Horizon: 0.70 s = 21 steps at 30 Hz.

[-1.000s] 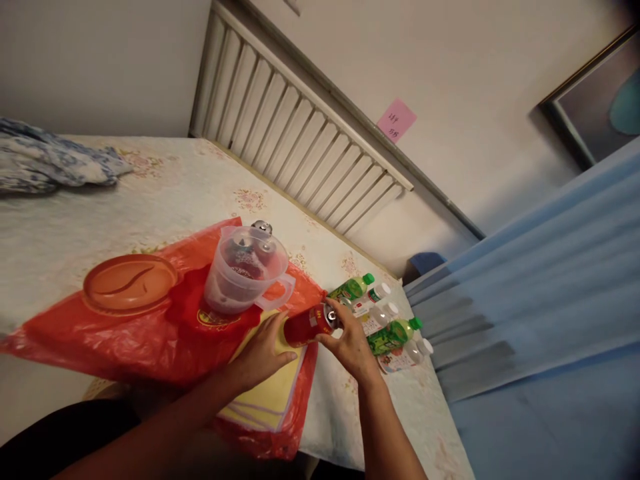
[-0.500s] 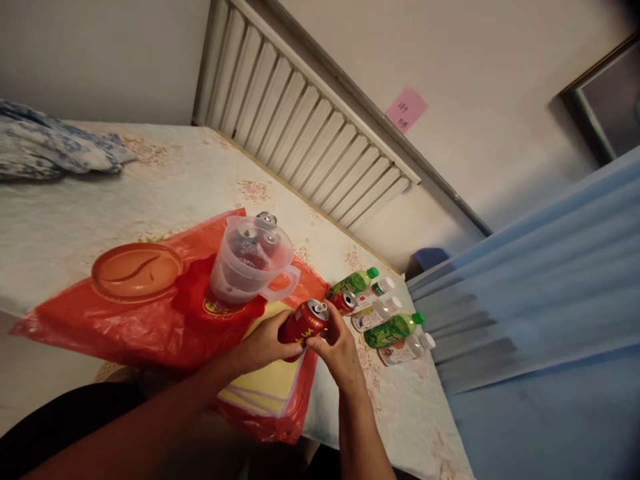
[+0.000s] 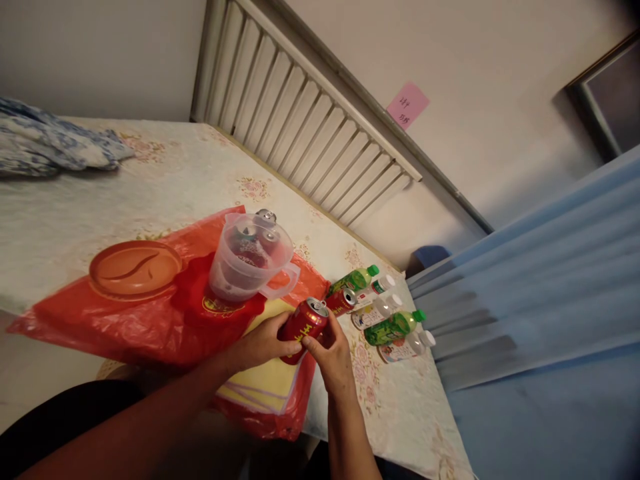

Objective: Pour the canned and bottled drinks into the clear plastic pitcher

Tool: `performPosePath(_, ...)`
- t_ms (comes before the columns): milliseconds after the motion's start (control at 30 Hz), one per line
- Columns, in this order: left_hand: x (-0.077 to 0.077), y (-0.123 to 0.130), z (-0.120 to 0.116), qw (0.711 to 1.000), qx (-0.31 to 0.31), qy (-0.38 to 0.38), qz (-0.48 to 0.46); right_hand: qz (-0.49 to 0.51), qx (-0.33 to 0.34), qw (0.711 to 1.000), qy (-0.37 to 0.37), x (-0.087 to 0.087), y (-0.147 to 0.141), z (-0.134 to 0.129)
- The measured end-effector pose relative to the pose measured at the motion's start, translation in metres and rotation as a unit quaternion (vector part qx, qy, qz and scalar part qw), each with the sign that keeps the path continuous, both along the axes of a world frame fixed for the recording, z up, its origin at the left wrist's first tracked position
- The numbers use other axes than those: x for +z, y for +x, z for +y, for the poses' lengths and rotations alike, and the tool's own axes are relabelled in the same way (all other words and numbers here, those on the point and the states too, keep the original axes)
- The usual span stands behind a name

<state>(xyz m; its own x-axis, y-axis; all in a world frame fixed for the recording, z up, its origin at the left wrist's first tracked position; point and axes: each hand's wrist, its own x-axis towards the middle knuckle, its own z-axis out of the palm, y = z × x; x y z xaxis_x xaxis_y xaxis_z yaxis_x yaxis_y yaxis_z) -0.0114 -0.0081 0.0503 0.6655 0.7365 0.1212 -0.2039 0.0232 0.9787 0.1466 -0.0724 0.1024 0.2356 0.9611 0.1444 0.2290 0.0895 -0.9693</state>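
A red soda can (image 3: 303, 327) with yellow characters is between my two hands, its silver top facing up and tilted a little. My left hand (image 3: 265, 343) is wrapped round its left side, the thumb on the front. From the right, my right hand (image 3: 334, 350) grips the same can, thumb and fingers pressed to it. Just beyond stands a clear plastic pitcher (image 3: 250, 263), its handle toward the can, with foamy dark liquid inside. A second red can (image 3: 341, 302), its top opened, stands right behind my right hand.
Several drink bottles, one a green-labelled bottle (image 3: 395, 327), stand on the right. A round orange lid (image 3: 136, 268) lies on a red plastic bag (image 3: 150, 337) at left, with a yellow cloth (image 3: 265, 387) nearer me. Silver can tops (image 3: 266, 215) show behind the pitcher. A radiator (image 3: 305, 113) lines the far edge.
The can in my hands has turned slightly, so more of its yellow lettering faces me. My right hand has shifted a little to the left.
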Motion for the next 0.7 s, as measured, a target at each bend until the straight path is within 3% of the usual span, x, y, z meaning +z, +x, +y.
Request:
performPosePath(333,0.0013,-0.0043,0.0017,0.997,-0.061,-0.045,-0.023,-0.003,-0.005,1.000,0.000,-0.0046,0.0031,-0.0024)
performPosePath(700,-0.0021,-0.0037,0.0023,0.999,-0.028,-0.019,0.007,-0.007,-0.005,1.000,-0.006,-0.0070,0.0028,-0.0039)
